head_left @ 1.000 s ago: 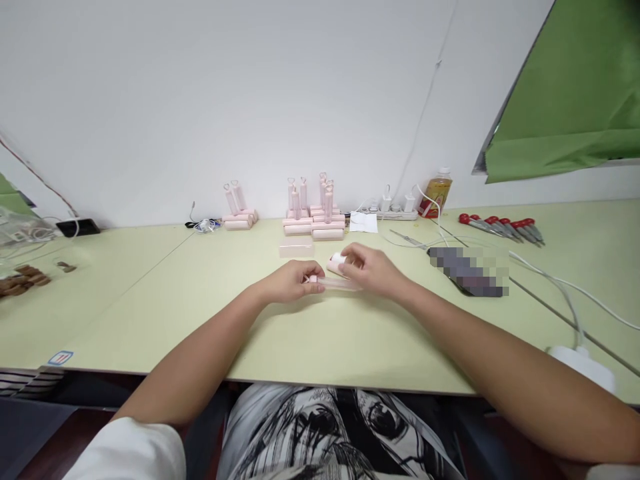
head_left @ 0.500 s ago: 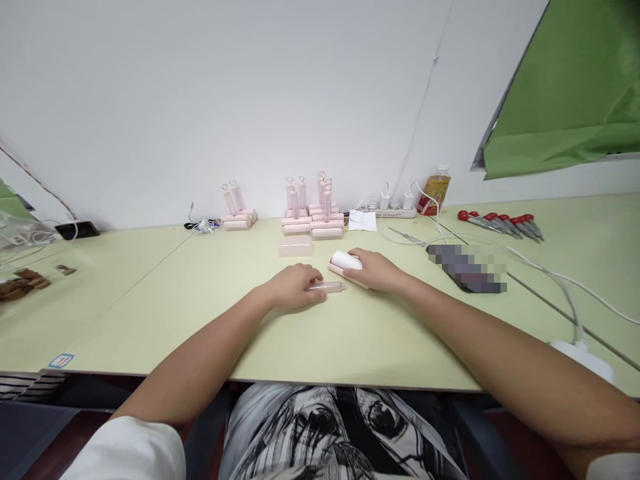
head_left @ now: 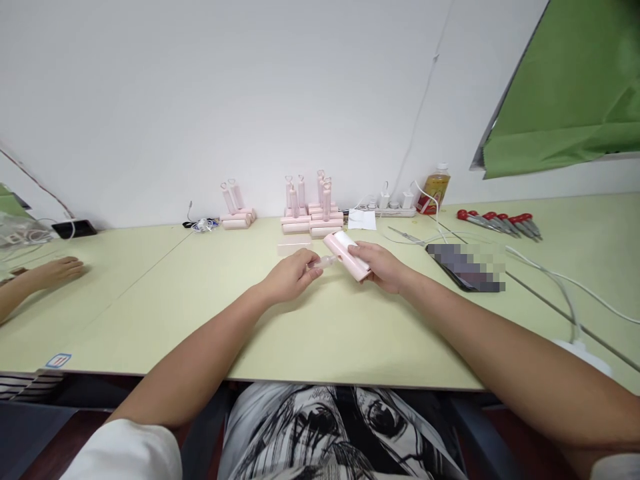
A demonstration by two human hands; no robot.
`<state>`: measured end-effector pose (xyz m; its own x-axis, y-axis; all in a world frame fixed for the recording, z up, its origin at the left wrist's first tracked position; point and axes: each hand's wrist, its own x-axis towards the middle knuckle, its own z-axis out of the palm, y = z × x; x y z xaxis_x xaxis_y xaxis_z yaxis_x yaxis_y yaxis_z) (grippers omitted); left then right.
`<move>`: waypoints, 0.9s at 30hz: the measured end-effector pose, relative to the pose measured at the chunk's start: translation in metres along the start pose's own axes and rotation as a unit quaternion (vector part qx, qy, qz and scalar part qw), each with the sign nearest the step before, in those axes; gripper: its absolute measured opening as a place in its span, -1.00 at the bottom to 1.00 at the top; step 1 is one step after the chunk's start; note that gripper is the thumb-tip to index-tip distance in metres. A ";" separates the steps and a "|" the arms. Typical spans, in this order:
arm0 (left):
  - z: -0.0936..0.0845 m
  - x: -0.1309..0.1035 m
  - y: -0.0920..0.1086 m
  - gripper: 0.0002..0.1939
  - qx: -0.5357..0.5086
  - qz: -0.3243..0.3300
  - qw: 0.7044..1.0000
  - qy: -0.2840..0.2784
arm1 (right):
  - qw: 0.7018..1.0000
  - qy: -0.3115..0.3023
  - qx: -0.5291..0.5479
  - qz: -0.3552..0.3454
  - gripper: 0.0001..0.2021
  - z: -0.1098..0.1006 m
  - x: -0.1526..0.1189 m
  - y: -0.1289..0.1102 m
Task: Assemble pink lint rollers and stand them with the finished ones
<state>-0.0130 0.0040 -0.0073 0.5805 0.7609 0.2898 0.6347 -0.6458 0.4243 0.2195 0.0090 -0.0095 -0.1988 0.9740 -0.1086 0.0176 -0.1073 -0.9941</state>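
My right hand (head_left: 383,265) is closed around a pink lint roller head (head_left: 353,260) with a white paper roll in it, tilted above the table. My left hand (head_left: 291,275) pinches a translucent handle (head_left: 326,261). The handle's narrow tip points at the side of the pink roller head, very close to it; I cannot tell whether they touch. Just beyond my left hand, a translucent pink cover (head_left: 294,246) lies on the table.
Several pink lint rollers (head_left: 296,227) with upright handles stand by the wall. Along the right are a drink bottle (head_left: 434,191), red-ended tools (head_left: 500,224), a phone (head_left: 465,269) and white cables. Another person's hand (head_left: 63,269) rests at the far left.
My right hand has lifted and turned the lint roller head. My left hand has raised the handle, bringing its tip to the roller head. Another person's hand has appeared at left.
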 end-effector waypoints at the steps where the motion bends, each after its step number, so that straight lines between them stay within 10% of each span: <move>1: 0.000 0.000 0.000 -0.65 -0.003 -0.001 1.000 0.002 | 1.000 -0.005 0.014 0.002 -0.80 0.001 -0.001 0.000; 27: 0.007 0.002 0.004 -0.64 0.076 -0.003 0.996 -0.046 | 0.997 -0.068 -0.017 0.019 -0.58 0.008 -0.005 0.012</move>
<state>-0.0064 0.0025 -0.0110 0.6165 0.7601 0.2051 0.7042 -0.6489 0.2881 0.2129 0.0012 -0.0209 -0.3282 0.9331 -0.1469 0.0608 -0.1343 -0.9891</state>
